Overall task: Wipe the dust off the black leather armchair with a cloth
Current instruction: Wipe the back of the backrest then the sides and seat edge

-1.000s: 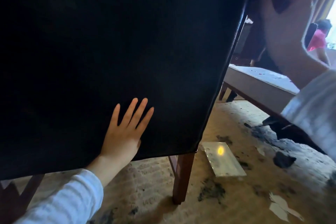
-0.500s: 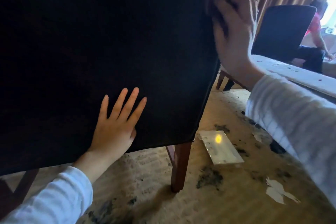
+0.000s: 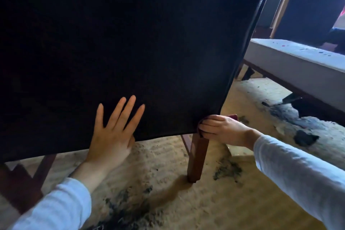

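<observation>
Two hands low on armchair [image 3: 149, 43] back; panel spreads up and left from them. Flat left hand [image 3: 112, 132], fingers straight, braces bottom edge. At bottom right corner right hand [image 3: 222, 129] clutches cloth [image 3: 233, 117]; right edge runs steeply up from there.

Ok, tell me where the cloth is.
Head view, right of centre: the cloth sits in the right hand, against the armchair at its bottom right corner, above the leg.

Nothing legible found: no text, label, brand, number or sign can be read on the armchair [image 3: 130, 33], the cloth [image 3: 232, 117], the table [image 3: 291, 65] or the carpet [image 3: 168, 201].
</observation>
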A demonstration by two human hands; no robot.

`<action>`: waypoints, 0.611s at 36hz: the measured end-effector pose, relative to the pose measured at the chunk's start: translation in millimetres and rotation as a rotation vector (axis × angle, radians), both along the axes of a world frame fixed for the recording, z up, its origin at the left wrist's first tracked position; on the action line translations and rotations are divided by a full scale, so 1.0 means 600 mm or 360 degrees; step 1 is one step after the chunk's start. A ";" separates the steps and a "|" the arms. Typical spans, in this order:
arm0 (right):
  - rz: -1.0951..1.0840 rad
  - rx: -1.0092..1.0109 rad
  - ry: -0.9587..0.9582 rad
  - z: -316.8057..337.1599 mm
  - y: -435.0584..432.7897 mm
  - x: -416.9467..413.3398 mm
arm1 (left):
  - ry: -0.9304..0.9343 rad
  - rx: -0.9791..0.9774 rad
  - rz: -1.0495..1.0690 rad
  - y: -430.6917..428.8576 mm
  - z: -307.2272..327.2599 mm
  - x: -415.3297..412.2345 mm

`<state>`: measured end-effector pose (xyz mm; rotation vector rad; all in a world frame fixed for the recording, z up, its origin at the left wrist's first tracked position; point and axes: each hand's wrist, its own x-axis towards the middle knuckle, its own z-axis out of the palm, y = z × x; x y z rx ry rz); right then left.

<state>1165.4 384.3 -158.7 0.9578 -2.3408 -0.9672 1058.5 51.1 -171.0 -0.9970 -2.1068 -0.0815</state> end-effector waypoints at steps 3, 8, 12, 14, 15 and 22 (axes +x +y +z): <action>-0.0026 0.0018 -0.0062 -0.002 -0.012 -0.007 | -0.0009 0.0026 0.0006 -0.008 -0.007 -0.006; 0.0115 0.0081 -0.0236 -0.022 -0.063 -0.055 | -0.0044 0.0074 0.0018 -0.019 -0.016 -0.001; 0.0131 0.0186 -0.0376 -0.045 -0.145 -0.104 | -0.0080 0.0072 0.0057 -0.040 -0.025 -0.002; 0.0216 0.0218 -0.0320 -0.053 -0.197 -0.130 | -0.0092 0.0065 0.0074 -0.053 -0.028 -0.002; 0.0271 0.0217 -0.0271 -0.056 -0.227 -0.143 | -0.0098 0.0066 0.0080 -0.060 -0.028 -0.001; 0.0458 -0.0001 -0.0173 -0.041 -0.365 -0.189 | -0.0175 0.0169 0.0169 -0.106 -0.020 0.010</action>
